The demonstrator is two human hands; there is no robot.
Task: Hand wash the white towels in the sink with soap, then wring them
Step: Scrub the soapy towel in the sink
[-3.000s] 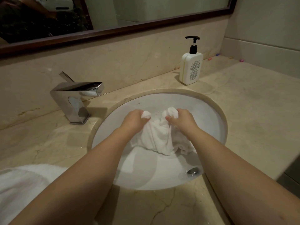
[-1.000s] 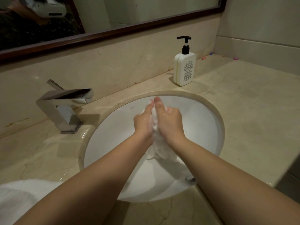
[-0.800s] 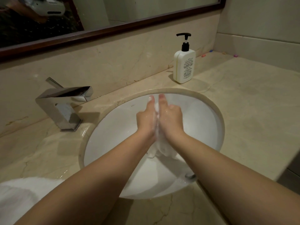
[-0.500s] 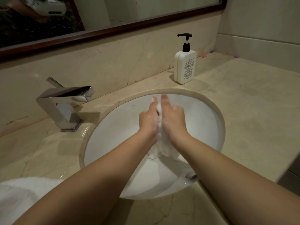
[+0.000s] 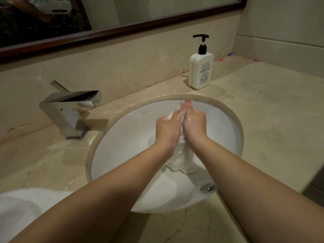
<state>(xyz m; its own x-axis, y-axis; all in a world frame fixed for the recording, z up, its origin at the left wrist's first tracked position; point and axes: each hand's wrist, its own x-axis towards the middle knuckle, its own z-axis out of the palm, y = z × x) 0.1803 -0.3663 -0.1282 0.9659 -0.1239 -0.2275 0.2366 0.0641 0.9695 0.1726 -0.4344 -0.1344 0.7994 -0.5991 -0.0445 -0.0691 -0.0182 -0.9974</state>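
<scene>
A wet white towel [image 5: 182,162] hangs bunched over the white sink [image 5: 122,137], its lower folds dangling above the basin. My left hand [image 5: 167,130] and my right hand [image 5: 194,123] are pressed together with the towel squeezed between them. My left hand's fingers curl over a fold at the top. My right hand grips from the other side, one finger pointing forward. A white soap pump bottle [image 5: 200,71] stands behind the sink. Most of the towel between my palms is hidden.
A chrome faucet [image 5: 70,109] stands left of the basin, with no water running. A second white towel [image 5: 26,207] lies on the marble counter [image 5: 271,120] at the lower left. The drain [image 5: 206,187] sits at the basin's near right. A mirror hangs above the backsplash.
Three seconds ago my hands held the towel apart; they have come together and rub it between them. In the last half second my left hand slid back toward me.
</scene>
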